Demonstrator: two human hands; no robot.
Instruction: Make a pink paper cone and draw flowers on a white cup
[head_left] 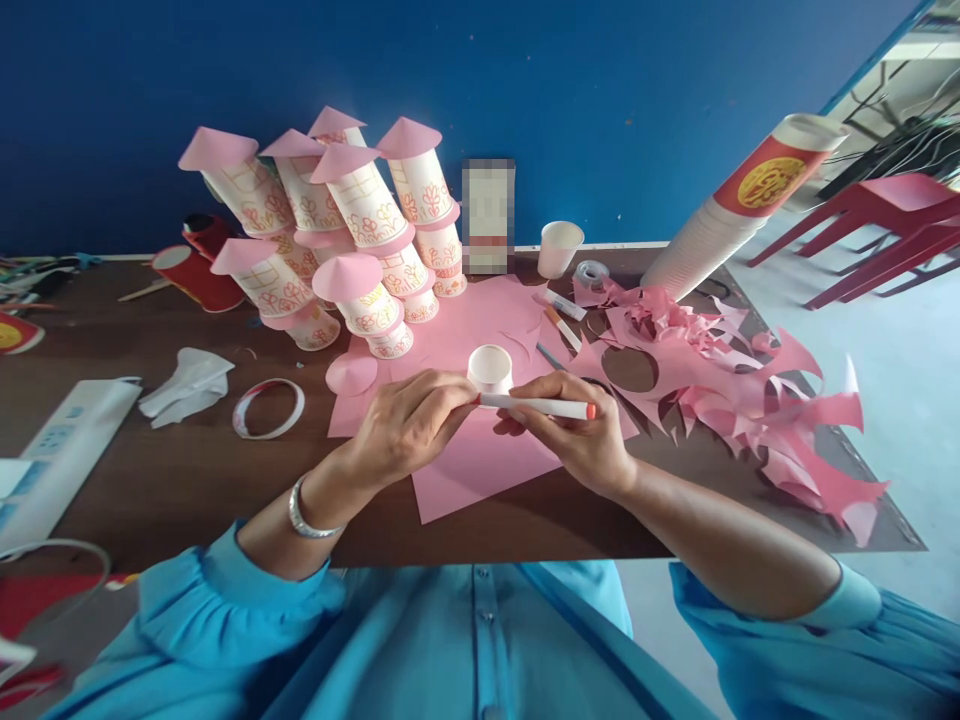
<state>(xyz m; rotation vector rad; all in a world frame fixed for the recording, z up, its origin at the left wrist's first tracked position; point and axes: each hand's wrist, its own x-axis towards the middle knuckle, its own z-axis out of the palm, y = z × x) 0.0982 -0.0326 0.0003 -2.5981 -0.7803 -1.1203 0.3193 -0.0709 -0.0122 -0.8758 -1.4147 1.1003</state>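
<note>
In front of me, my right hand (pixel 574 425) grips a white marker (pixel 551 407) with a red end, held level. My left hand (pixel 416 420) pinches the marker's other end, where a bit of red shows; whether the cap is on or coming off is hidden by the fingers. Just beyond the marker stands a small white paper cup (pixel 490 366), on pink paper sheets (pixel 465 475). A pink paper cone (pixel 352 375) lies near my left hand. Behind it, several stacked white cups (pixel 367 215) with red and yellow flower drawings carry pink cone tops.
Pink paper scraps (pixel 720 390) cover the right side. A tall stack of cups (pixel 720 230) leans there. A tape roll (pixel 268 408), crumpled tissue (pixel 187 388) and red cups (pixel 199 275) lie left. Another white cup (pixel 560 249) stands by the blue wall (pixel 585 120). Red stools (pixel 885 230) stand right.
</note>
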